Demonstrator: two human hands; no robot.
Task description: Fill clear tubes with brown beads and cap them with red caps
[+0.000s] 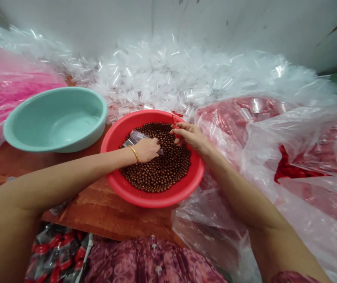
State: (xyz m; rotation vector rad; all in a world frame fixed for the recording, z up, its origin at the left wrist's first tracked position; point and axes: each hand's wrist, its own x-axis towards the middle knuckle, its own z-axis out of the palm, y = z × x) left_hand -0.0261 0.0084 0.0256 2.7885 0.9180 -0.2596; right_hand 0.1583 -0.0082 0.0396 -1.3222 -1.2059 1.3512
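A red basin holds a mass of small, shiny brown balls. My left hand, with a gold bangle at the wrist, reaches into it palm down. Its curled fingers grip a clear plastic tube, which is mostly hidden by the hand. More clear tubes lie on the balls just beyond that hand. Over the basin's right rim, my right hand pinches a small red plastic piece between thumb and fingers.
A turquoise basin stands on the left of the brown table. Clear tubes are heaped along the wall. Plastic bags of red pieces crowd the right, a pink bag the far left. Red-capped containers sit below the front edge.
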